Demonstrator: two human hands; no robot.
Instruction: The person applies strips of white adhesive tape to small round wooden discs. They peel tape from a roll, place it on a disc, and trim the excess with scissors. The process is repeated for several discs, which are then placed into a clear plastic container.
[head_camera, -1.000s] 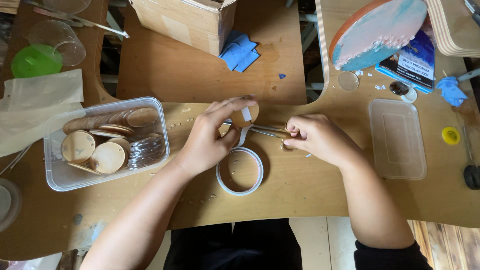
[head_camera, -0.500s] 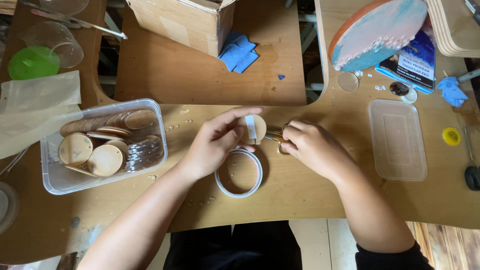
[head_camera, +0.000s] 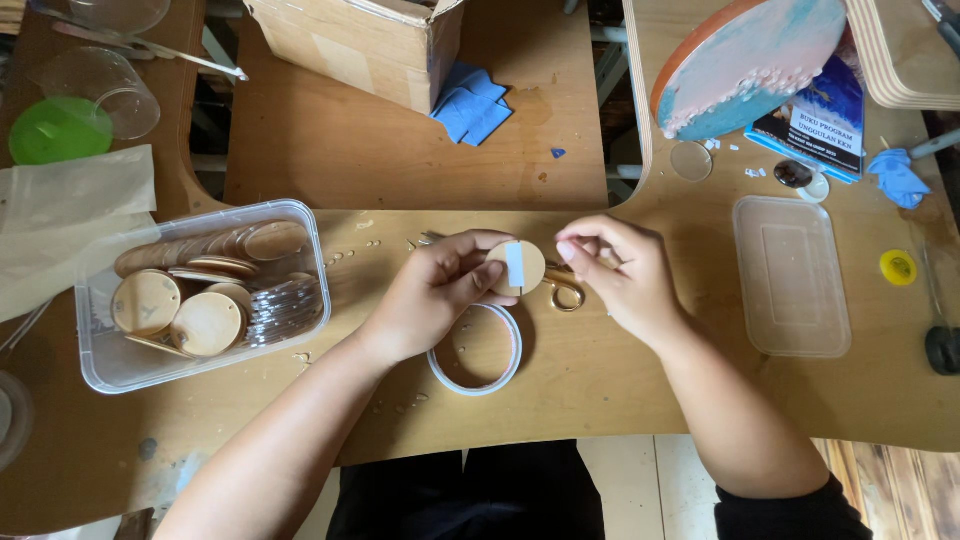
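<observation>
My left hand (head_camera: 440, 290) holds a small round wooden disc (head_camera: 522, 268) upright above the table, with a white strip of tape stuck down its middle. My right hand (head_camera: 625, 275) is just to the right of the disc, its fingertips pinched together close to the disc's edge. A pair of small scissors (head_camera: 565, 290) lies on the table under both hands, partly hidden. A white roll of tape (head_camera: 476, 349) lies flat below my left hand.
A clear plastic tub (head_camera: 205, 295) with several wooden discs and clear discs stands at left. A clear lid (head_camera: 790, 275) lies at right. A cardboard box (head_camera: 360, 45), blue cloth (head_camera: 470, 105), a green cup (head_camera: 60, 125) and a painted round board (head_camera: 750, 60) sit at the back.
The scissors went from my right hand down onto the table. My left hand turned the disc so its taped face shows, and my right hand moved to its edge.
</observation>
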